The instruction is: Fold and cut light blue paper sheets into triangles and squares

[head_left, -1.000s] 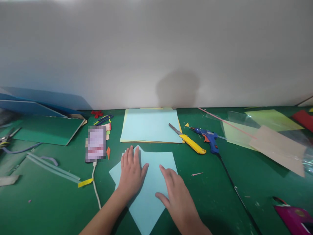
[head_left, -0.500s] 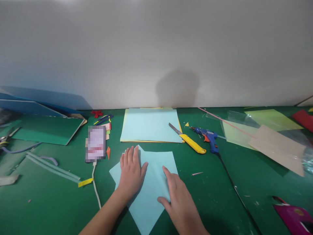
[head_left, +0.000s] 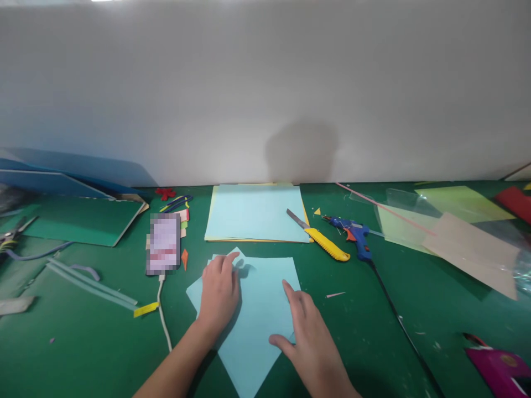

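A light blue folded paper sheet [head_left: 259, 307] lies on the green mat [head_left: 352, 331] in front of me. My left hand [head_left: 219, 293] rests on its upper left part, fingers curled a little, fingertips touching the paper's top corner. My right hand [head_left: 309, 337] lies flat on the sheet's right edge, fingers stretched out and thumb spread to the left. Neither hand holds anything else.
A stack of light blue and yellow paper [head_left: 255, 213] lies behind the sheet. A yellow utility knife [head_left: 321, 240] and a blue glue gun [head_left: 352, 235] with its black cord lie to the right. A phone [head_left: 163, 243] on a white cable sits at left. Clear and coloured sheets [head_left: 456, 232] lie far right.
My left hand's fingers have curled and lifted toward the paper's top corner. My right hand has slid slightly right and toward me along the sheet's edge.
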`<move>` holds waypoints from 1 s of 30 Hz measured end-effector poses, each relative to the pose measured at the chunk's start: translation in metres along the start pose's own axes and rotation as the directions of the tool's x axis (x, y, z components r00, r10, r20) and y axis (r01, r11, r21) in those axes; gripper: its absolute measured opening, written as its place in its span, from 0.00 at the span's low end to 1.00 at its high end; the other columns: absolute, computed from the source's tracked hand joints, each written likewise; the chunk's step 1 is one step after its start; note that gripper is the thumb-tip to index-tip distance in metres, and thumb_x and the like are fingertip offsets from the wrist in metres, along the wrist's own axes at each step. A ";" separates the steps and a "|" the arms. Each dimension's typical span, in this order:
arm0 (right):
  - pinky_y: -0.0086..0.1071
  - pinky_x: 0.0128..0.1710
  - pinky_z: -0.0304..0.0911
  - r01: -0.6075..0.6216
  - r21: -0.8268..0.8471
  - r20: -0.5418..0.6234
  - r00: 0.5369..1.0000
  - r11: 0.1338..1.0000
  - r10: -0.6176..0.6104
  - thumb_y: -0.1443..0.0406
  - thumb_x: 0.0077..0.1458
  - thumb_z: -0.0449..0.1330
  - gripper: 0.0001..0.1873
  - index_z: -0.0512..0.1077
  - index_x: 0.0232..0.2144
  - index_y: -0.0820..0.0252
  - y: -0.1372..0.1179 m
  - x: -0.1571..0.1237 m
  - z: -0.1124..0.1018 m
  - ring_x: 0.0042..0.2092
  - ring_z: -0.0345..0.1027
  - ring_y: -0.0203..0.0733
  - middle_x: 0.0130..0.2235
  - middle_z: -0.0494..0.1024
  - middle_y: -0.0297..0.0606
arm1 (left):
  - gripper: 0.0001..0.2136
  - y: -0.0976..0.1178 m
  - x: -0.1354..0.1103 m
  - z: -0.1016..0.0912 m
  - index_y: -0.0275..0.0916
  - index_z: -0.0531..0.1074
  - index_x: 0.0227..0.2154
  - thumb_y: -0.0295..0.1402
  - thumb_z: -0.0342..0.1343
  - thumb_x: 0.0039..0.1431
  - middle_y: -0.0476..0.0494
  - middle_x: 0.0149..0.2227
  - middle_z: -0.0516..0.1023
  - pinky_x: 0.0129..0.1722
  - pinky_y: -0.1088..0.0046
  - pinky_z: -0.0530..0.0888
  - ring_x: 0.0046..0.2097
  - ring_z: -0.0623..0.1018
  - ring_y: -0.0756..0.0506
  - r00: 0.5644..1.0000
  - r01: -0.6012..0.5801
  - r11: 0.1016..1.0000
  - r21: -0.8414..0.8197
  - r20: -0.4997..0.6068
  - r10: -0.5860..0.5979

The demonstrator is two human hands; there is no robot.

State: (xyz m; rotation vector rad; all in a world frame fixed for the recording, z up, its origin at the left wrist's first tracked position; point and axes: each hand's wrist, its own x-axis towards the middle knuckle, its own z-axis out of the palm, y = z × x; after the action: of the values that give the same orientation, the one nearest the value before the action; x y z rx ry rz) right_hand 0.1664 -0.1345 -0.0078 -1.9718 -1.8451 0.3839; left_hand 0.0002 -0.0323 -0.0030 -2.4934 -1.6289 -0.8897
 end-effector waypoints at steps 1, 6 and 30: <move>0.39 0.37 0.70 -0.017 0.019 0.021 1.000 1.000 0.016 0.72 0.39 0.66 0.48 0.50 0.61 0.54 0.000 0.001 -0.001 0.44 0.72 0.53 0.46 0.73 0.44 | 0.14 -0.001 0.002 -0.002 0.37 0.66 0.45 0.23 0.41 0.60 0.41 0.34 0.71 0.38 0.62 0.72 0.37 0.73 0.41 1.000 -0.001 1.000 -0.031 0.009 0.001; 0.38 0.36 0.70 0.030 0.019 0.043 0.999 0.999 -0.031 0.70 0.41 0.65 0.42 0.56 0.59 0.55 0.004 0.002 0.000 0.42 0.73 0.53 0.43 0.76 0.42 | 0.13 0.001 0.003 -0.005 0.38 0.65 0.44 0.23 0.41 0.60 0.41 0.35 0.71 0.37 0.64 0.73 0.36 0.73 0.43 1.000 0.027 0.991 -0.134 -0.010 -0.029; 0.38 0.35 0.70 -0.003 -0.052 0.060 0.998 0.999 0.007 0.68 0.39 0.67 0.34 0.67 0.52 0.55 0.006 0.002 -0.004 0.42 0.72 0.53 0.42 0.74 0.42 | 0.14 -0.010 0.006 -0.005 0.39 0.69 0.46 0.26 0.47 0.57 0.45 0.32 0.72 0.39 0.64 0.72 0.35 0.74 0.44 0.992 0.103 0.962 -0.254 0.094 -0.082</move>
State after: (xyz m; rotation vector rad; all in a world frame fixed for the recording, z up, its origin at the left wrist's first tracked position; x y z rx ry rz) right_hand 0.1734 -0.1330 -0.0071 -2.0203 -1.9056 0.4053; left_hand -0.0084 -0.0243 0.0013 -2.6741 -1.7735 -1.0897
